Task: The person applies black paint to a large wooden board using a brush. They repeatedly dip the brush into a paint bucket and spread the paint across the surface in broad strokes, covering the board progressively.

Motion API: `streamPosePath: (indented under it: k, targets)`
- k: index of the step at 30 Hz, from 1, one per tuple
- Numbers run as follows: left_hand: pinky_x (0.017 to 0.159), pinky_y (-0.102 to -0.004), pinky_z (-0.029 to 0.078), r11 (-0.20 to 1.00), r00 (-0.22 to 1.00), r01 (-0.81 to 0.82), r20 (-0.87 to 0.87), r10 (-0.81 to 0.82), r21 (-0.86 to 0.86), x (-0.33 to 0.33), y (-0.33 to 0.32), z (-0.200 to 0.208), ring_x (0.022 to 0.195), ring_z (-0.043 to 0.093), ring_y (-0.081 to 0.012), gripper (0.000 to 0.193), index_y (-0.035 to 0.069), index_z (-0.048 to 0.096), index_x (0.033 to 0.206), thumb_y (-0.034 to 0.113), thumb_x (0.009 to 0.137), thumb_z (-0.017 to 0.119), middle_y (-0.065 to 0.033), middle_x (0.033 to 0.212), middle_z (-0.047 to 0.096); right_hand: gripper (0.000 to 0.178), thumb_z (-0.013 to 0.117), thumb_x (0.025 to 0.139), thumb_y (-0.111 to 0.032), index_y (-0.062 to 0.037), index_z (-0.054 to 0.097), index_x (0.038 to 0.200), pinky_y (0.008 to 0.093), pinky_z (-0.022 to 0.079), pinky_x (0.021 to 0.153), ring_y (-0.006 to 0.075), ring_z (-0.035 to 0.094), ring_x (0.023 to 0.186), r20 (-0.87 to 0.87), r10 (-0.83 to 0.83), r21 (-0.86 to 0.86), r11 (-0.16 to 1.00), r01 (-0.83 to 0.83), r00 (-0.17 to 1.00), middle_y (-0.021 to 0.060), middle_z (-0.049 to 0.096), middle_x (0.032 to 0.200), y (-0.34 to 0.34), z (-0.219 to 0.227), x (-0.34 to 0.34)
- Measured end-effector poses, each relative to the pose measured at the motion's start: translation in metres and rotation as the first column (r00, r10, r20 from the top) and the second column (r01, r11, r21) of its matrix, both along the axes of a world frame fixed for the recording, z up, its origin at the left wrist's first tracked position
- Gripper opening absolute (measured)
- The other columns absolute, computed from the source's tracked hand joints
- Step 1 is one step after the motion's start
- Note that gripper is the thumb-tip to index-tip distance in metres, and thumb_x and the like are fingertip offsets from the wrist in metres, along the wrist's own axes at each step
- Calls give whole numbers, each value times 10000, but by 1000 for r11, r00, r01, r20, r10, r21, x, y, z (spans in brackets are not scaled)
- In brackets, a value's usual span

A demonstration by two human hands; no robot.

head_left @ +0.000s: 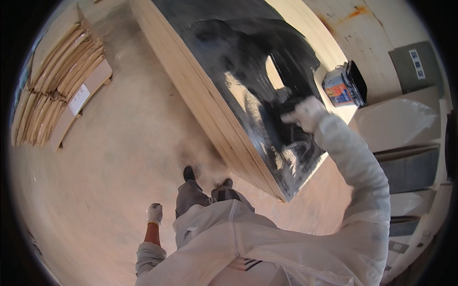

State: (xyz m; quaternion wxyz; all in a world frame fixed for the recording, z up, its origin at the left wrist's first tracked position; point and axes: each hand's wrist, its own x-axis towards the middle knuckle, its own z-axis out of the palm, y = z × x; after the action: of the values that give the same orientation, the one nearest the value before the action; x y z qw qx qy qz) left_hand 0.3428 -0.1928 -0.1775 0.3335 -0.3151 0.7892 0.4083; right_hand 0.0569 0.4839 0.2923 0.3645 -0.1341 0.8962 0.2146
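My right hand (307, 114), in a whitish glove, reaches over the top board (236, 86) of a thick stack of pale wooden sheets. Its fingers look curled round something dark that I cannot make out, because the hand is blurred by motion. Wet black paint (248, 43) coats much of the board in uneven strokes. Bare pale wood and glossy glare show between the strokes around the hand. Down at my left side, my left hand (154, 213) hangs above the floor, closed in a pale glove, away from the stack.
An open paint bucket (343, 86) with a colourful label and black-smeared rim stands at the stack's right edge. Brown paper-wrapped bundles (62, 81) are piled on the floor at left. Grey and pale panels (405, 119) line the right side. My shoes (189, 173) are close to the stack.
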Motion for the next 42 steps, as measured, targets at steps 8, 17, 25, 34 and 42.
streamPosePath:
  k: [8, 17, 25, 34, 42]
  targets:
    - [554, -303, 518, 906, 933, -292, -117, 340, 306, -75, 38, 44, 693, 641, -141, 156, 85, 700, 1125, 177, 1015, 638, -25, 860, 672, 541, 614, 1037, -214, -506, 601, 1493, 371, 580, 1016, 283, 751, 1130, 272, 169, 92, 975, -201, 947, 68, 773, 1205, -5, 6, 67]
    - [521, -304, 520, 945, 974, -228, 64, 219, 235, -11, 38, 20, 666, 649, -148, 147, 78, 705, 1108, 158, 1007, 633, -26, 871, 677, 289, 688, 1040, -281, -395, 791, 1285, 362, 593, 951, 308, 753, 1063, 14, -109, -40, 993, 109, 994, 83, 799, 1128, -50, 3, -11]
    - [510, -286, 468, 929, 961, -246, -60, 272, 275, -66, 53, 38, 606, 580, -119, 178, 48, 697, 1111, 173, 1018, 610, -28, 786, 654, 364, 755, 989, -349, -424, 749, 1346, 407, 603, 965, 315, 758, 1093, -207, -165, 35, 984, 176, 964, 94, 789, 1189, -96, -2, -124]
    - [552, -319, 545, 903, 930, -355, -1, 367, 242, -2, 36, 24, 697, 673, -168, 194, 63, 704, 1149, 158, 994, 635, -55, 909, 702, 350, 727, 996, -478, -370, 767, 1327, 390, 571, 1029, 334, 737, 1123, 29, 8, -16, 1000, -7, 1000, 66, 790, 1174, -47, 1, -55]
    - [517, -299, 496, 901, 931, -358, 17, 365, 245, 7, 46, 45, 622, 612, -127, 167, 59, 705, 1117, 161, 1010, 628, -28, 810, 676, 326, 746, 988, -215, -368, 799, 1271, 405, 572, 1029, 346, 729, 1152, -228, -137, -145, 984, 106, 964, 122, 774, 1231, -102, -5, -168]
